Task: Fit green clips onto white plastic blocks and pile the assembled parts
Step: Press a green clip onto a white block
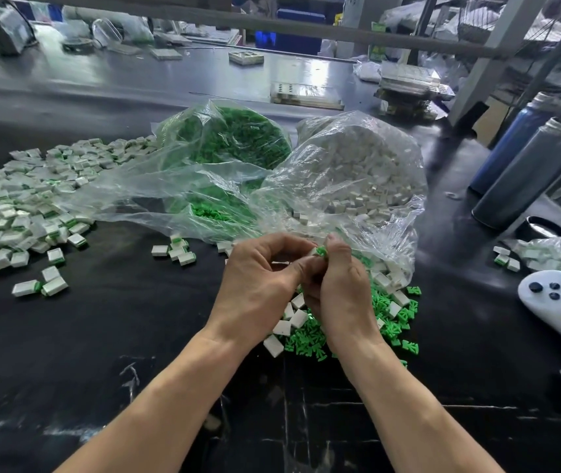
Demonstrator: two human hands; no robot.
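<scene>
My left hand [258, 285] and my right hand [338, 291] meet over the black table [118, 336], fingertips together. The right hand pinches a green clip [322, 251] against a white block [312, 251] that the left hand's curled fingers hold; most of the block is hidden. Under the hands lie loose green clips [398, 322] and several loose white blocks [292, 319]. A large pile of assembled parts [16, 213] spreads over the table's left side.
Two open clear bags stand behind the hands, one of green clips [231, 138], one of white blocks [364, 172]. Two dark metal bottles [524, 172] stand at the right, with a white handheld device [558, 302] and another bag of parts [558, 254] near the right edge.
</scene>
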